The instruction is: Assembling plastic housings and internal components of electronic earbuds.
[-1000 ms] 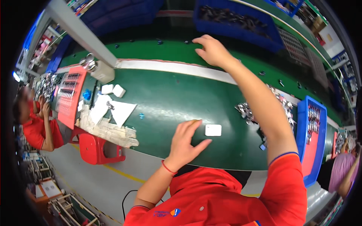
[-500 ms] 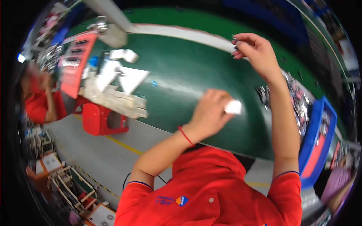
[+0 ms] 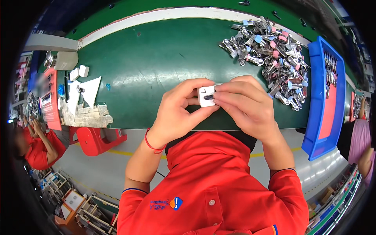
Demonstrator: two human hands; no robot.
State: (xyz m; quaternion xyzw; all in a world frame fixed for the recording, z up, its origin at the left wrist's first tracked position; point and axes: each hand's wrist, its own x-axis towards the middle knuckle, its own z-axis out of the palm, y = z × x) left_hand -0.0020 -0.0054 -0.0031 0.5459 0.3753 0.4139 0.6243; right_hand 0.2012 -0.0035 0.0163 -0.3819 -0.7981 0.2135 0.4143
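Observation:
Above the near edge of the green tabletop, my left hand [image 3: 178,111] grips a small white block [image 3: 203,102] between thumb and fingers. A dark elongated piece [image 3: 209,97] lies against the block's upper face. My right hand [image 3: 250,102] has its fingertips pinched together at that dark piece, touching the block's right side. Just what the piece is, I cannot make out, as the fingertips partly cover it. Both hands meet in front of my body.
A heap of metal clips [image 3: 274,58] with pink and blue parts lies at right, beside a blue tray [image 3: 315,90]. At left are white blocks [image 3: 83,71], white triangular pieces [image 3: 91,91], a red rack [image 3: 49,100] and a red stool [image 3: 94,141]. A seated person [image 3: 45,147] works there.
My right hand has come down from the far side of the table to the white block. My left hand has turned the block face up, and the head view has swung round.

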